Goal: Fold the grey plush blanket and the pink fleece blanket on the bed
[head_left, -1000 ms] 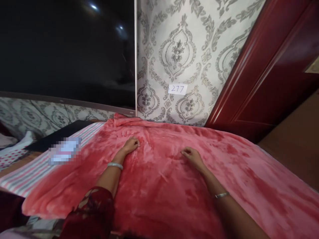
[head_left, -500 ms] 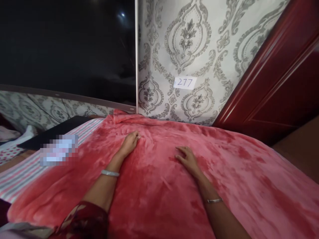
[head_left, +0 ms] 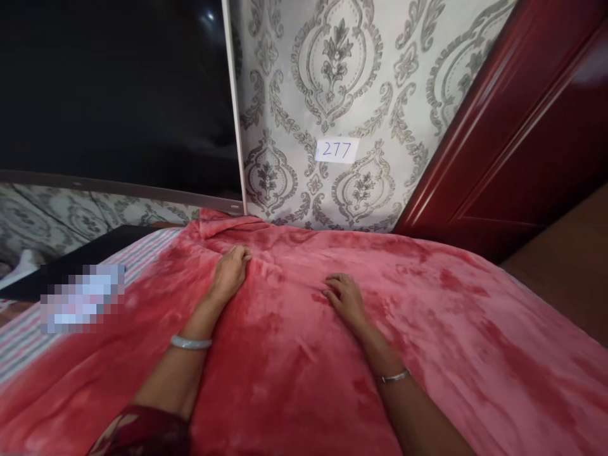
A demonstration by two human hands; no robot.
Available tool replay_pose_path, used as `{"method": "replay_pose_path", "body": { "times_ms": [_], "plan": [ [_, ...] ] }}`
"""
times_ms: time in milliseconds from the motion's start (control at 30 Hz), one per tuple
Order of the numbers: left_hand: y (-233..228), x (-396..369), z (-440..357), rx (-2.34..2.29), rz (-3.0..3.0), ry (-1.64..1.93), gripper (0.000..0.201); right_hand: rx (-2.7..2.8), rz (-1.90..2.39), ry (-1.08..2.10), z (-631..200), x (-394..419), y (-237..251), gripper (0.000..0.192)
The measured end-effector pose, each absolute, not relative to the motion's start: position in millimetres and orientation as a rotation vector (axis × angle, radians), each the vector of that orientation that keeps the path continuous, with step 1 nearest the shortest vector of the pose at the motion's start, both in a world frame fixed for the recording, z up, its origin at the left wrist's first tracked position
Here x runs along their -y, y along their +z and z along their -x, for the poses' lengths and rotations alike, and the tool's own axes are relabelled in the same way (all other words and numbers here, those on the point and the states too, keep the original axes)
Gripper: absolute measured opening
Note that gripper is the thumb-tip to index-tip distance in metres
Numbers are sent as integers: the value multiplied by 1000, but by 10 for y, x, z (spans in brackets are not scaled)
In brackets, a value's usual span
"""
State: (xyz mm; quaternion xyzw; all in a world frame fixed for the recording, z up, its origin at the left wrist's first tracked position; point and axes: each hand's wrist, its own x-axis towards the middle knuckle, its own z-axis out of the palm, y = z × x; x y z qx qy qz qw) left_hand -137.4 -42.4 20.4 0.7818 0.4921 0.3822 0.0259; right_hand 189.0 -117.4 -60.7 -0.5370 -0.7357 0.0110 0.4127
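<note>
patterned wallpaper (head_left: 380,76) rises behind the bed, where our pink fleece blanket (head_left: 427,329) lies spread. our left hand (head_left: 228,272) and right hand (head_left: 346,299) press on it, fingers loosely together; we'd best sweep outward evenly.

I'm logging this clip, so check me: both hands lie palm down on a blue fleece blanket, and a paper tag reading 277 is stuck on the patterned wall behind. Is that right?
Not quite: the blanket is red-pink, not blue, as the head view shows. The rest holds: the left hand and right hand lie palm down on it, and the 277 tag is on the patterned wall.
</note>
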Motion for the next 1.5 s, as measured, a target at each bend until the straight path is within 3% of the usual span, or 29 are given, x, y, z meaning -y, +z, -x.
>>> {"method": "replay_pose_path", "body": {
  "times_ms": [233, 600, 867, 1167, 1333, 1500],
  "plan": [
    [169, 429, 1372, -1555, -2458, 1115, 17, 1744, 1364, -153, -1868, 1298, -434, 27],
    [68, 502, 1353, -1574, -2543, 850, 22, 1728, 1392, -29, -1964, 1344, -547, 40],
    [94, 364, 2116, -1844, -2342, 1010, 23, 1717, 1402, 2, -1992, 1351, -533, 44],
    [-179, 250, 2487, -1888, -2212, 789, 19, 1726, 1401, 66, -1991, 1374, -503, 43],
    [-120, 244, 2499, -1913, -2179, 907, 13, 1711, 1390, 47, -1983, 1369, -505, 44],
    [74, 304, 2486, -1955, -2144, 1138, 20, 1740, 1375, 62, -1980, 1363, -522, 43]
  ]
}}
